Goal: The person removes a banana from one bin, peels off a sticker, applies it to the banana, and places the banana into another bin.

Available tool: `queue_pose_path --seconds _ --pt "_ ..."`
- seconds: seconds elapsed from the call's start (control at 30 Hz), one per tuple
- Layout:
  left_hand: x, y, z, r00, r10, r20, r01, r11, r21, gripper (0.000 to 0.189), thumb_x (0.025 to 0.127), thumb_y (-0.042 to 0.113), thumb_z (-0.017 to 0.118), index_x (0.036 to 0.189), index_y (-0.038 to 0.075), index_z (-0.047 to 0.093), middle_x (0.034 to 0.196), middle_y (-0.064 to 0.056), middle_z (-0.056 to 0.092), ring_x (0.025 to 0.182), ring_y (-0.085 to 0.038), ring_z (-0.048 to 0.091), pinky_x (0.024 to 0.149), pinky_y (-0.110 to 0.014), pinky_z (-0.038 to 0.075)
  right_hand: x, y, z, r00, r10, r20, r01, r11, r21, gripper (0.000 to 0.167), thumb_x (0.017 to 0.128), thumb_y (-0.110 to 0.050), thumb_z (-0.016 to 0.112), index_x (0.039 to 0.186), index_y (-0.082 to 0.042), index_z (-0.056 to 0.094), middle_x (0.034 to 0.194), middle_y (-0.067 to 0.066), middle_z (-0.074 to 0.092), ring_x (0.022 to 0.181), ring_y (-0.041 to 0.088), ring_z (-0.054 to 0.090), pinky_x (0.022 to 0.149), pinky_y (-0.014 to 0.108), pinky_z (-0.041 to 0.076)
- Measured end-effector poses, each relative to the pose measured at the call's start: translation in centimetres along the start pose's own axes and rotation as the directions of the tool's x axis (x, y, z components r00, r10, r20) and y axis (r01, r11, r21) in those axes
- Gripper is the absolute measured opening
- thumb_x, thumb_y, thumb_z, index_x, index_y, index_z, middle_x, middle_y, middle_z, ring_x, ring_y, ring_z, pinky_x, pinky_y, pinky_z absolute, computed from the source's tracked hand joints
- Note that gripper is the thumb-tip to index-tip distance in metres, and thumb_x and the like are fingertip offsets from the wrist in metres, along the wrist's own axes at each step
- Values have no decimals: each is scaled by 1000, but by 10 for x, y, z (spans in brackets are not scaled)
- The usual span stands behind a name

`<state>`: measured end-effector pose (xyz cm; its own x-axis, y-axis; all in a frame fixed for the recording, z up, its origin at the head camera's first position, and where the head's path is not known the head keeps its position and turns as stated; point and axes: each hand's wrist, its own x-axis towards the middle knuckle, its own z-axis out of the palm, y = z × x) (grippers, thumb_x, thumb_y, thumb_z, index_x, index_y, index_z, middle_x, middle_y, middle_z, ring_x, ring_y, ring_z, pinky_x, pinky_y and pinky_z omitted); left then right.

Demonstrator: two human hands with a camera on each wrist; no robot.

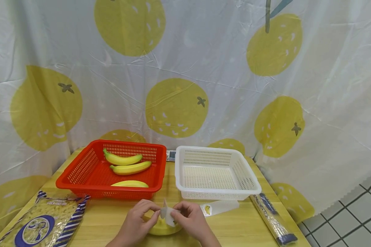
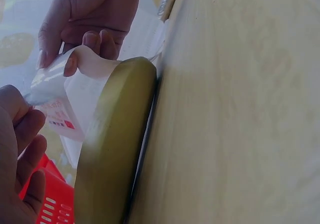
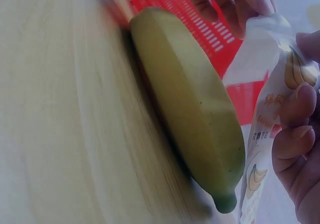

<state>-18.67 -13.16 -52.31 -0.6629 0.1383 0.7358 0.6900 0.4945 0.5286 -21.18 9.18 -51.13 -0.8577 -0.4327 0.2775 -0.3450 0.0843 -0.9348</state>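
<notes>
A yellow banana (image 1: 162, 230) lies on the table close in front of me, behind both hands' fingertips in the head view. Above it, my left hand (image 1: 139, 219) pinches one end of a thin white strip (image 1: 170, 219) between thumb and index finger. My right hand (image 1: 192, 219) grips the same strip a little to the right. In the right wrist view the strip (image 3: 265, 101) carries printed bananas and red lettering, and looks like a plastic label or bag. The banana (image 3: 192, 99) shows its green-tinged tip there, apart from the fingers.
Three bananas, one of them the banana (image 1: 130, 184) at the front, lie in a red basket (image 1: 111, 192). A white basket (image 1: 216, 195) stands right of it. Another banana-printed strip (image 1: 224, 207) lies before it. Packages flank the table: a pasta-like bag (image 1: 46, 219) left, a long pack (image 1: 272, 219) right.
</notes>
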Motion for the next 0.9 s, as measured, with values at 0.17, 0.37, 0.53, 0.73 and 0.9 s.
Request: queue_pose_path --seconds 0.17,0.37,0.53,0.73,0.9 --pt "0 -2 -1 1000 -26 8 26 999 21 40 80 -3 84 97 31 71 95 25 66 90 -1 62 82 -19 53 0 -3 -2 1000 18 -15 -18 1000 -5 14 96 -12 72 96 2 73 90 25 72 73 3 64 68 20 55" --pt "-1 -4 -1 998 -56 -6 57 998 36 38 79 -4 84 95 28 72 93 25 65 88 0 62 77 -24 56 1 -2 -4 999 -7 -41 7 1000 -9 12 96 -11 72 94 1 73 86 25 71 70 2 62 66 19 53" --pt "0 -4 -1 994 -101 -38 104 993 62 32 79 -2 84 93 26 74 90 23 66 85 1 62 73 -23 55 2 0 -6 996 -28 -88 27 999 -18 10 95 -10 73 91 0 73 82 23 69 68 2 60 63 19 52" --pt "0 -2 -2 982 -179 -59 182 983 38 26 80 -3 83 91 20 75 86 22 65 81 1 61 61 -23 55 3 3 -9 987 21 -158 -31 998 -59 8 92 -11 76 87 -5 73 80 11 69 67 2 58 62 18 49" --pt "-1 -1 -1 966 -255 -45 255 967 1 24 82 -3 82 89 19 76 81 23 62 78 2 59 56 -24 55 3 1 -11 981 52 -189 -70 994 -87 9 92 -13 76 88 -5 73 78 2 66 64 1 54 59 17 46"
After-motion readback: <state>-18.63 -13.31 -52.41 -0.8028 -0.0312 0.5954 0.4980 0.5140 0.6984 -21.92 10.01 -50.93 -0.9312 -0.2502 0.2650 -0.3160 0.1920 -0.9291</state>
